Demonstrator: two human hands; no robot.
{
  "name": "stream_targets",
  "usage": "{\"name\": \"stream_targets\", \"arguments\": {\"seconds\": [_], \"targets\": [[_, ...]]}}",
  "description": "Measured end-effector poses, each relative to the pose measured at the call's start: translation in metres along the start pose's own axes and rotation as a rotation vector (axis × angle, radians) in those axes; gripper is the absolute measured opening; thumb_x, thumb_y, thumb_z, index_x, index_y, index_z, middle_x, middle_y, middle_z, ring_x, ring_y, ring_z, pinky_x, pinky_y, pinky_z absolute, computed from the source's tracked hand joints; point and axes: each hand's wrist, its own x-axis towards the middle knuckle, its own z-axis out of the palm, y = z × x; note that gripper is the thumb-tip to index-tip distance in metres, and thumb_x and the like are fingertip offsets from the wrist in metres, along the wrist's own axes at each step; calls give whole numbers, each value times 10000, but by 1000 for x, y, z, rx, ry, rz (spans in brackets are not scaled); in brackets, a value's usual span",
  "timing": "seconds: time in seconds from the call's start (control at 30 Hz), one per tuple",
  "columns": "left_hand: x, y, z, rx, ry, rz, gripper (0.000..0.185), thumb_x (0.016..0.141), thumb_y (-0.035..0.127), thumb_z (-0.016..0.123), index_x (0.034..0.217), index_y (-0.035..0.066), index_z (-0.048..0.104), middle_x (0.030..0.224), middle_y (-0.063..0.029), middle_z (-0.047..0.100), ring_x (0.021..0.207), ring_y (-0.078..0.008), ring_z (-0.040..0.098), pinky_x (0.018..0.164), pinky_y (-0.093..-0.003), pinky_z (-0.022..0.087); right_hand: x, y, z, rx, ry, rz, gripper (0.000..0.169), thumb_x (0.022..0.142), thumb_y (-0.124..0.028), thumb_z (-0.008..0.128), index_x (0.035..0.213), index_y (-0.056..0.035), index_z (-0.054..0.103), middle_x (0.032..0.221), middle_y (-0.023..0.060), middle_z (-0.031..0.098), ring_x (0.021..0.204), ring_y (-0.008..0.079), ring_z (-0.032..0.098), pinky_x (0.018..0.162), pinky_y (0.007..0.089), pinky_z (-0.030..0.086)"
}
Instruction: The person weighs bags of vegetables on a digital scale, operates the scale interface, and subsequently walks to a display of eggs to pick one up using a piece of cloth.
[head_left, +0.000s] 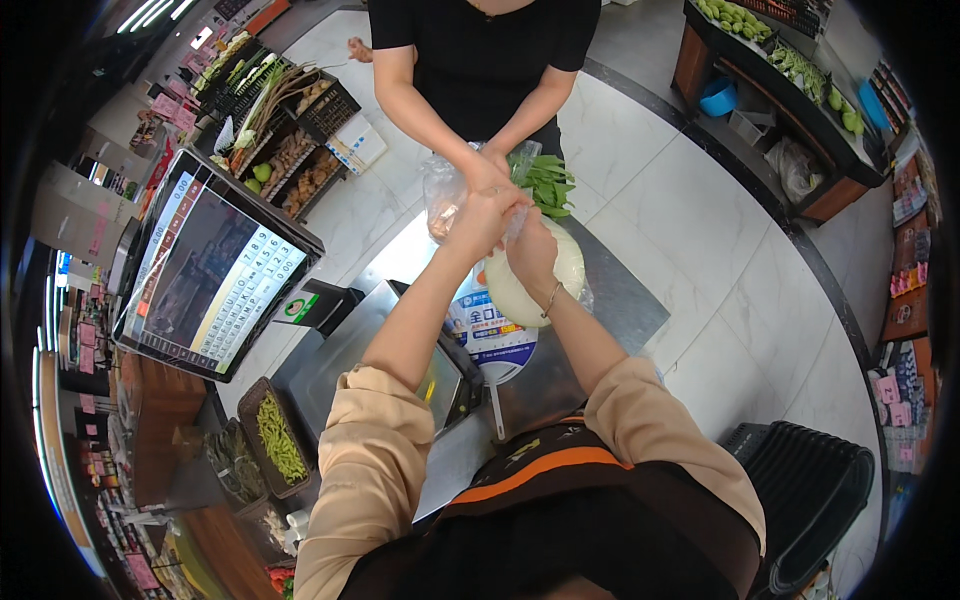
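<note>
My left hand (487, 217) reaches forward with its fingers curled at a clear plastic bag (516, 223), touching or overlapping the hands (484, 166) of the person opposite. Close beside it, my right hand (531, 251) grips the same plastic, and a bracelet circles that wrist. Under my right hand sits a large pale round piece of vegetable (525, 296), apparently film-wrapped. Leafy greens (551, 186) stick out beyond it. Another clear bag (444, 191) with light brown contents hangs to the left. The exact finger grips are partly hidden.
A printed hand fan (491, 341) lies on the metal counter (622, 307). Left are a metal-topped scale (337, 360), a touchscreen till (217, 270) and a basket of green peppers (279, 439). Black baskets (806, 487) are stacked at right. Vegetable racks (292, 142) stand beyond.
</note>
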Motion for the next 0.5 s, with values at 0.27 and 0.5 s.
{"name": "stream_targets", "arguments": {"seconds": [0.27, 0.5], "targets": [[-3, -24, 6, 101, 138, 224, 182, 778, 13, 593, 932, 68, 675, 824, -157, 662, 747, -311, 653, 656, -382, 512, 17, 11, 6, 62, -121, -9, 325, 765, -238, 675, 960, -8, 552, 757, 206, 644, 679, 379, 638, 608, 452, 502], [0, -27, -1, 107, 128, 129, 225, 757, -67, 593, 906, 70, 693, 788, -137, 673, 729, -277, 667, 657, -339, 523, 36, 7, 1, 156, -261, -94, 442, 656, -273, 790, 925, 18, 595, 778, 160, 647, 687, 291, 658, 625, 374, 514]]}}
